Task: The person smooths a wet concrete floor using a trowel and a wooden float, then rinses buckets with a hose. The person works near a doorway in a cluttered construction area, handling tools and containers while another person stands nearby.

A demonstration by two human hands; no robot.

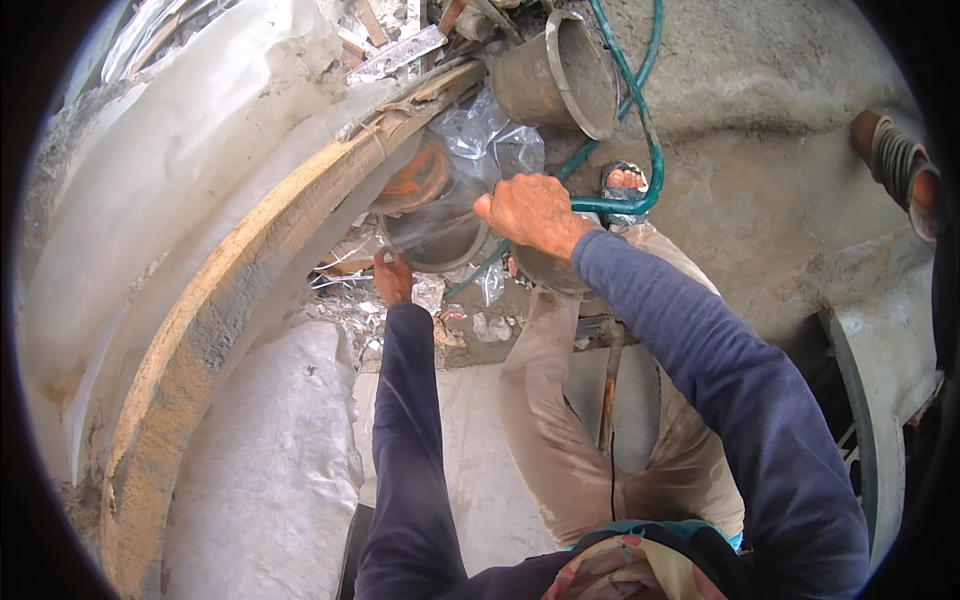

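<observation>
My right hand [535,215] is closed round the end of a green hose [648,140], and a whitish spray of water [440,212] fans out leftward from it. The spray goes into a grey, cement-stained bucket [436,265] that leans with its mouth toward me. At that bucket's left rim, my left hand [393,280] grips the edge with its fingers; part of the grip is hidden. Just beyond the sprayed bucket lies an orange-brown, dirt-coated round vessel [415,178]. Below my right wrist is part of another grey container [548,268].
A large grey bucket [520,85] lies tilted at the back beside clear plastic sheeting [490,135]. A long wooden beam [215,270] runs along the left. Broken scraps [400,50] are piled behind. Another person's leg [895,160] shows at far right.
</observation>
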